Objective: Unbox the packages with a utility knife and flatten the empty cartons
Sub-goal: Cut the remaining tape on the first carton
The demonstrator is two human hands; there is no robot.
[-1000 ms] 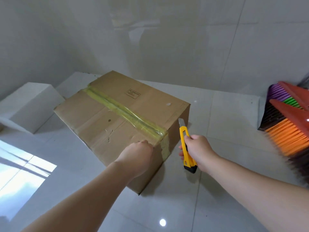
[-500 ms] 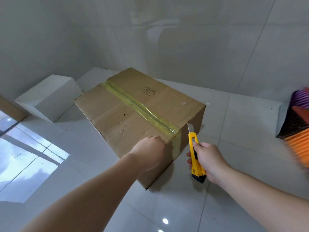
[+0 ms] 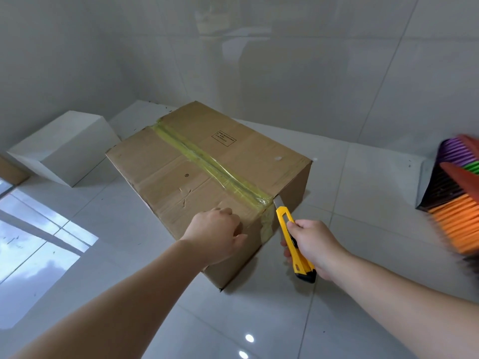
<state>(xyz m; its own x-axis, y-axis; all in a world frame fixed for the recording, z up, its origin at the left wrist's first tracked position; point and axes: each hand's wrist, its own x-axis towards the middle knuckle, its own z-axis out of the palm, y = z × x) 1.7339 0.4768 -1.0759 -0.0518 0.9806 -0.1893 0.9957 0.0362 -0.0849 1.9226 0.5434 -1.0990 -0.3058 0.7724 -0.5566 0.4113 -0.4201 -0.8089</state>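
Note:
A closed brown carton (image 3: pixel 181 161) lies on the white tiled floor, its top seam sealed with a strip of yellowish tape (image 3: pixel 212 164). My left hand (image 3: pixel 217 233) rests on the carton's near top edge, fingers bent over the corner. My right hand (image 3: pixel 316 244) grips a yellow utility knife (image 3: pixel 293 237) with a black end. The knife's short blade touches the near end of the tape at the carton's top edge.
A white block (image 3: pixel 64 146) sits on the floor to the left of the carton. Several colourful brooms (image 3: pixel 456 193) lean at the right edge. Tiled walls close the corner behind the carton. Bright window reflections lie on the floor at left.
The knife has moved up and left, so its blade now meets the tape end at the carton's edge. My left hand stays on the near corner. The view has shifted slightly.

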